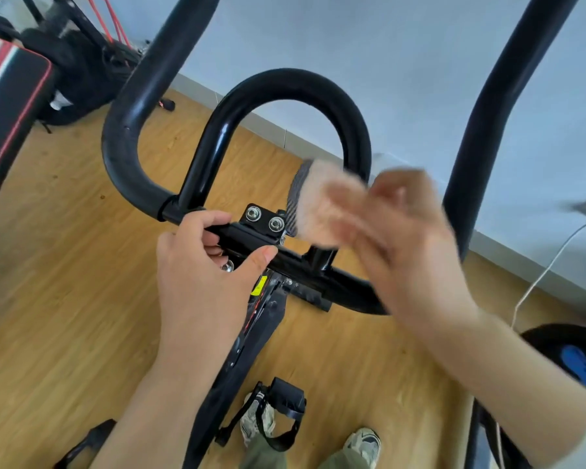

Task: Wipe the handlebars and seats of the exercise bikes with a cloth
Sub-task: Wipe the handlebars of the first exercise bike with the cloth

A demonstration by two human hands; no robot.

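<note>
Black handlebars (pixel 286 84) of an exercise bike fill the middle of the head view, with a central loop and two long outer bars. My left hand (pixel 203 262) grips the flat crossbar (pixel 247 236) just left of the two bolts. My right hand (pixel 406 238) is blurred by motion and holds a folded beige and grey cloth (pixel 313 204) against the base of the loop's right leg. The bike's seat is out of view.
The bike frame (pixel 247 336) and a strapped pedal (pixel 281 404) lie below, with my shoes beside it on the wooden floor. A black bench with red and white stripes (pixel 11 96) stands at the left. A white cable (pixel 542 275) hangs at the right.
</note>
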